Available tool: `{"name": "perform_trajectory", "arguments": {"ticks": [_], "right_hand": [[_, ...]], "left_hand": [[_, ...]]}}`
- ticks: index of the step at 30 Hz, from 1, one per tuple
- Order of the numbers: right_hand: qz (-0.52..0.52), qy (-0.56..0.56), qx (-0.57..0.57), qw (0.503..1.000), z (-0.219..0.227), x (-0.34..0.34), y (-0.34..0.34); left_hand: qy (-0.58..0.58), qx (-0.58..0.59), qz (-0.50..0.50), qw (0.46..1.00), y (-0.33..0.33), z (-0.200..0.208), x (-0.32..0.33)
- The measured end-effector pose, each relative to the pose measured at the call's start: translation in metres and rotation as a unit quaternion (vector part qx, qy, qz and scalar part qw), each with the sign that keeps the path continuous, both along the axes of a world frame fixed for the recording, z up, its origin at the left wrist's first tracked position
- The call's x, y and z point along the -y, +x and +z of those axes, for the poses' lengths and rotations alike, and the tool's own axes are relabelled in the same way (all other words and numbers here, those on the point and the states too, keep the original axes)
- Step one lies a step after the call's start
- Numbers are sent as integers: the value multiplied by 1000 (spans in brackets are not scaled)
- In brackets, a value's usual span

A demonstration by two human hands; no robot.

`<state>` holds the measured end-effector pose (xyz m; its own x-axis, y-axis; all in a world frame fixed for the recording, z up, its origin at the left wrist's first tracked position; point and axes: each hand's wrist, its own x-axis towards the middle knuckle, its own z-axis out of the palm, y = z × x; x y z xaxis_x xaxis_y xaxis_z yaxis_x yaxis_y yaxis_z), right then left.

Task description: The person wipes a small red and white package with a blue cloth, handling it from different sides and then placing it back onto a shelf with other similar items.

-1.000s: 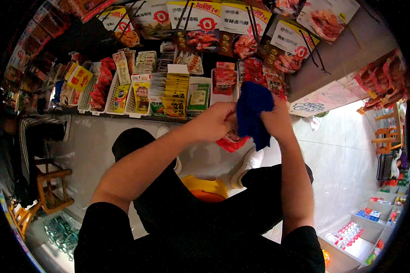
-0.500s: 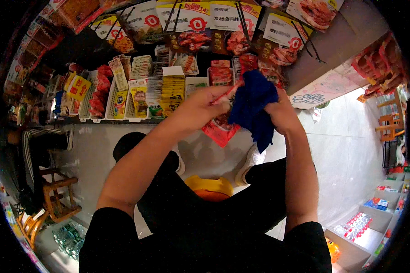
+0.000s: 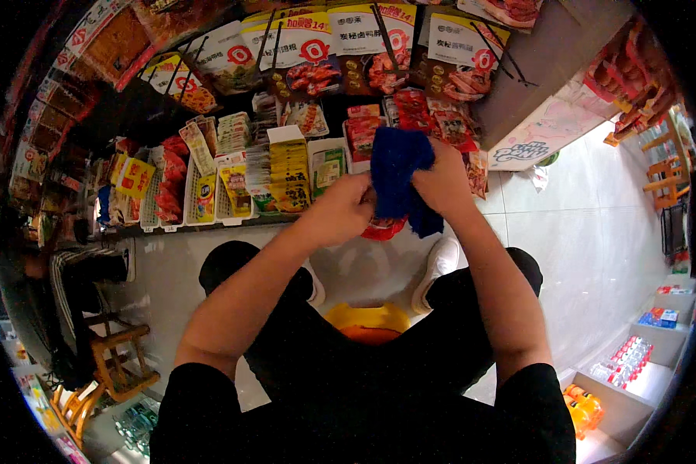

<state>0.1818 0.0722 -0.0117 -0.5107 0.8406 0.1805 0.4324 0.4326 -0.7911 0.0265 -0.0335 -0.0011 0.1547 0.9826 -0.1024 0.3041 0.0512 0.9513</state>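
Observation:
A dark blue cloth (image 3: 398,174) hangs from my right hand (image 3: 445,182), whose fingers are closed around it. Behind the cloth is a red snack packet (image 3: 384,230); only its lower end shows. My left hand (image 3: 344,205) is closed at the packet's left side and pinches its edge, though the fingertips are partly covered by the cloth. Both hands are in front of the lower shelf, close to red packets (image 3: 363,135) and a white basket of green packets (image 3: 329,166).
White baskets (image 3: 201,213) of small snack packets line the shelf, below large hanging bags (image 3: 309,58). A yellow bucket (image 3: 371,315) stands between my feet. At left are a wooden stool (image 3: 124,359) and another person's striped trouser leg (image 3: 66,298). Bottled drinks (image 3: 584,410) stand at lower right.
The cloth and both hands have shifted a little left. The cloth now covers more of the red packet, whose lower part showed more fully before. The view has shifted slightly.

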Motion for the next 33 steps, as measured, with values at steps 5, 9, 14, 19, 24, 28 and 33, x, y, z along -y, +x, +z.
{"name": "perform_trajectory", "arguments": {"ticks": [5, 9, 14, 19, 24, 28, 33], "right_hand": [[38, -104, -31, 993, 26, 5, -2], [40, -207, -138, 968, 18, -3, 5], [51, -361, -196, 910, 27, -7, 14], [-14, -364, -231, 902, 26, -11, 19], [-206, -239, -269, 910, 2, -18, 24], [-241, -103, -240, 935, -3, 4, 24], [141, 62, -169, 973, 27, 44, -4]], "left_hand": [[-5, -24, 15, 1000, -14, -21, -2], [-5, 161, 39, 986, -4, 3, -2], [-53, 358, 93, 927, -12, 16, 0], [-15, 385, 115, 916, -22, 22, 0], [-16, 405, 201, 892, -26, 18, 0], [-21, 433, 188, 881, -18, 17, -3], [-18, 443, 211, 871, 2, 20, -3]]}}
